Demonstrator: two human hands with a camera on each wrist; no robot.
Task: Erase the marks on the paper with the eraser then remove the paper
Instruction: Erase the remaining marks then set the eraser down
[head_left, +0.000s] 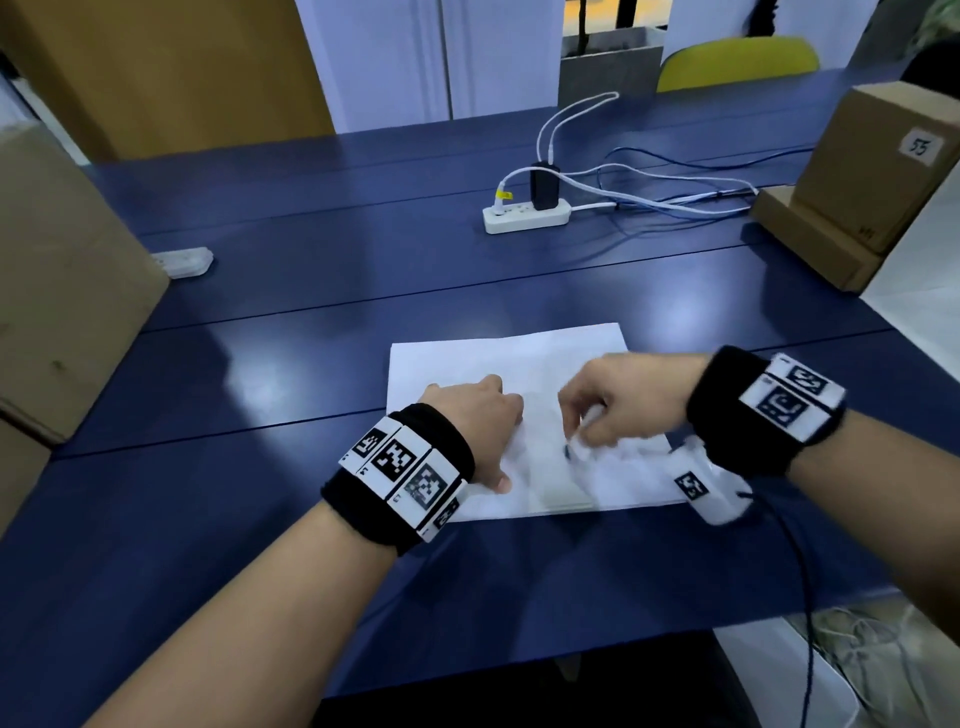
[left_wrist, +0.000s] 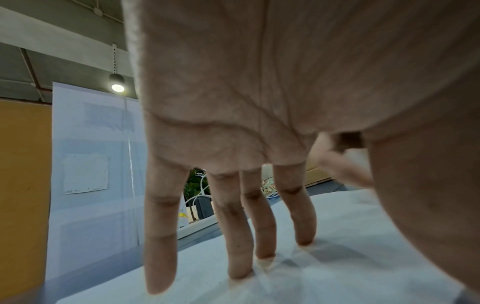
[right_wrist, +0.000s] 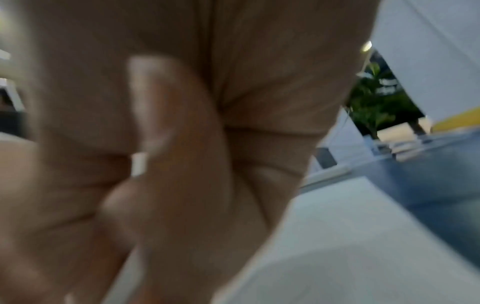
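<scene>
Left hand (head_left: 478, 415) presses straight fingers (left_wrist: 236, 236) on the paper (head_left: 519, 358) on the table (head_left: 260, 519). Blurred right hand (head_left: 618, 400), grip curled around a small white eraser (right_wrist: 139, 164), mostly hidden.

table (head_left: 311, 322): dark blue, smooth and pretty glossy, lights bounce off it, seams run between the boards
paper (head_left: 519, 358): plain white sheet, matt, a bit creased near the right hand
eraser (right_wrist: 139, 164): just a small white sliver showing between the fingers, too blurry to call the finish
wristbands (head_left: 452, 441): black soft cloth, kinda fuzzy, with hard white tiles printed in black patterns
boxes (head_left: 872, 156): brown cardboard, matt
power strip (head_left: 524, 215): white plastic, smooth
cables (head_left: 649, 192): white and blue, smooth coating
chair (head_left: 737, 62): yellow, looks like smooth plastic
</scene>
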